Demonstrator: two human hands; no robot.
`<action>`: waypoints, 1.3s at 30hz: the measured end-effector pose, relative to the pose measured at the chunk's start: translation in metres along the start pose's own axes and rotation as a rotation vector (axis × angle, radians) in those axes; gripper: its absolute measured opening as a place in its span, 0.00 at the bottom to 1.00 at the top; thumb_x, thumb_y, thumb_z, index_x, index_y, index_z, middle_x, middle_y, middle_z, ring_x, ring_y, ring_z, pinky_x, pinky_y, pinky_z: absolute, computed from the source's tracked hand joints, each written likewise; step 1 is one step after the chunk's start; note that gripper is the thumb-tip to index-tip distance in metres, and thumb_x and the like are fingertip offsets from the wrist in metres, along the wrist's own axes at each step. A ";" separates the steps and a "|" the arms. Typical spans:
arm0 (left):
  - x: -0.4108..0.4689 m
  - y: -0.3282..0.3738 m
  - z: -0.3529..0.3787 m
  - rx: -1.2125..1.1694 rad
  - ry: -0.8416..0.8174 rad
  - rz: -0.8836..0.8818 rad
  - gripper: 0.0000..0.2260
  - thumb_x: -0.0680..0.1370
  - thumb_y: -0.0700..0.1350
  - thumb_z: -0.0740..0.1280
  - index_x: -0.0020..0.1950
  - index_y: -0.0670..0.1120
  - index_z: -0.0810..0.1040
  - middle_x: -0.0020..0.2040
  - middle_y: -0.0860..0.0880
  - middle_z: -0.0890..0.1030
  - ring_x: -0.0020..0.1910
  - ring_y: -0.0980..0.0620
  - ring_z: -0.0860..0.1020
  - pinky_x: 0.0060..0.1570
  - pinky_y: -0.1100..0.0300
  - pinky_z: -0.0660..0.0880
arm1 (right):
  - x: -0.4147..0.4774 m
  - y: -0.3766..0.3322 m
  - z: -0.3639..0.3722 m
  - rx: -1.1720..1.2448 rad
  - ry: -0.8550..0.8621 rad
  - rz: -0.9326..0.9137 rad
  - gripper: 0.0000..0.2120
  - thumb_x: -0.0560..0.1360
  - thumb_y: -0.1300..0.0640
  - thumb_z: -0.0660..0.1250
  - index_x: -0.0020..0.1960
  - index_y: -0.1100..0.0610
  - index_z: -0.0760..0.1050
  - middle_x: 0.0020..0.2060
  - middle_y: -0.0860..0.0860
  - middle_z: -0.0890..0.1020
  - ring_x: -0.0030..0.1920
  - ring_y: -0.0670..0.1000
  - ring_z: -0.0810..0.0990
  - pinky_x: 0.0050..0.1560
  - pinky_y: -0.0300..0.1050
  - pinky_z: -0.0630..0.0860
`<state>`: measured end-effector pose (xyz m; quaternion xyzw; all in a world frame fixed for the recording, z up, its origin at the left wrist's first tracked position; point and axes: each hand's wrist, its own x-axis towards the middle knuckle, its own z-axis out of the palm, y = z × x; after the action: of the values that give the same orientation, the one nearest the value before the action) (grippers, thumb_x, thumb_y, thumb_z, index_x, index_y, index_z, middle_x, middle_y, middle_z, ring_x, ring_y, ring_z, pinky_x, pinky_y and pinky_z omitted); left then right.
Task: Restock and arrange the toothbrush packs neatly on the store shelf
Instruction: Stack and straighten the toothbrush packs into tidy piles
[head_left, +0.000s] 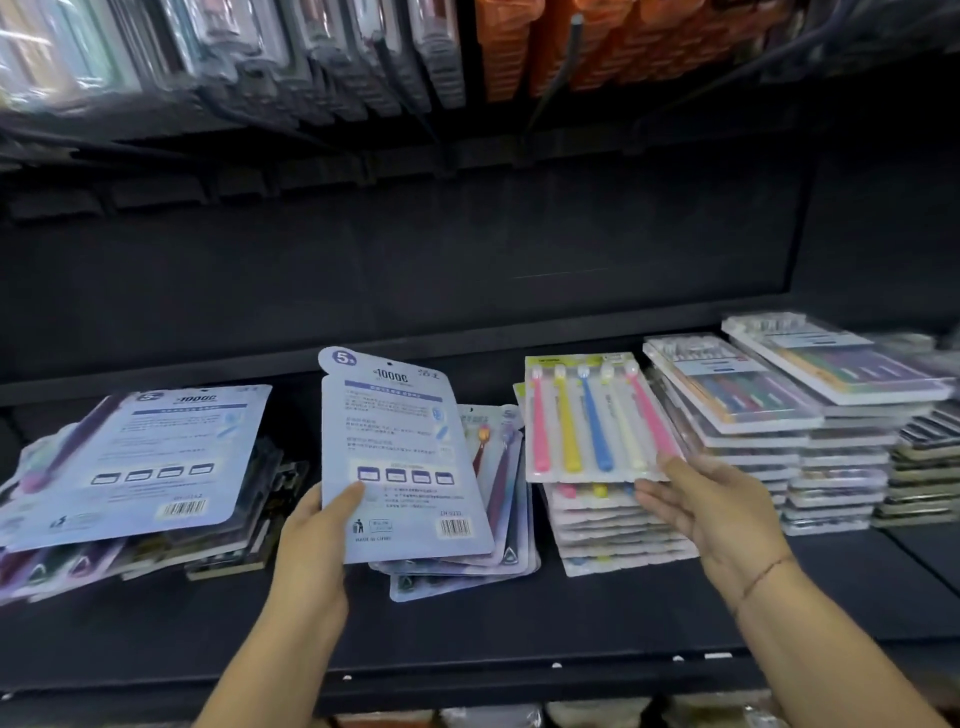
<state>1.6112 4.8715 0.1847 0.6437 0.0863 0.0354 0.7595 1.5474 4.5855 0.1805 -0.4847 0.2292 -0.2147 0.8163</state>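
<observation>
The left hand (311, 525) grips the bottom corner of a pale blue card toothbrush pack (400, 457), its back side showing. It is held up over a pile of the same packs (467, 561) on the black metal shelf (519, 623). The right hand (722, 509) pinches the corner of a clear plastic pack of five bright toothbrushes (592, 415), atop its neat stack (618, 535). A messy heap of blue packs (135, 467) lies left. Tall flat stacks (831, 441) sit right. Blurry hanging packs (311, 52) are behind, up high.
</observation>
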 end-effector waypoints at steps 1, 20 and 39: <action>-0.003 0.001 0.001 -0.013 0.005 0.014 0.09 0.81 0.41 0.65 0.60 0.45 0.78 0.54 0.45 0.84 0.51 0.46 0.81 0.44 0.52 0.75 | -0.002 -0.001 0.001 0.009 0.005 -0.026 0.20 0.78 0.65 0.67 0.67 0.62 0.67 0.50 0.63 0.80 0.46 0.57 0.84 0.41 0.42 0.83; -0.057 -0.002 0.069 0.256 -0.090 0.178 0.35 0.69 0.73 0.63 0.71 0.55 0.68 0.71 0.58 0.66 0.67 0.56 0.70 0.69 0.47 0.68 | -0.058 0.046 0.054 -0.070 -0.313 -0.285 0.09 0.79 0.59 0.64 0.53 0.47 0.79 0.44 0.38 0.85 0.49 0.37 0.83 0.48 0.33 0.78; 0.027 -0.013 0.065 0.105 -0.040 0.060 0.11 0.82 0.50 0.63 0.48 0.49 0.83 0.47 0.50 0.85 0.52 0.47 0.82 0.54 0.52 0.78 | -0.060 0.042 0.028 0.088 -0.247 -0.010 0.08 0.77 0.58 0.64 0.50 0.62 0.77 0.35 0.58 0.85 0.32 0.51 0.83 0.30 0.40 0.80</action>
<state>1.6489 4.8108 0.1800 0.6857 0.0533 0.0409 0.7248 1.5212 4.6579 0.1646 -0.4723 0.1147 -0.1672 0.8578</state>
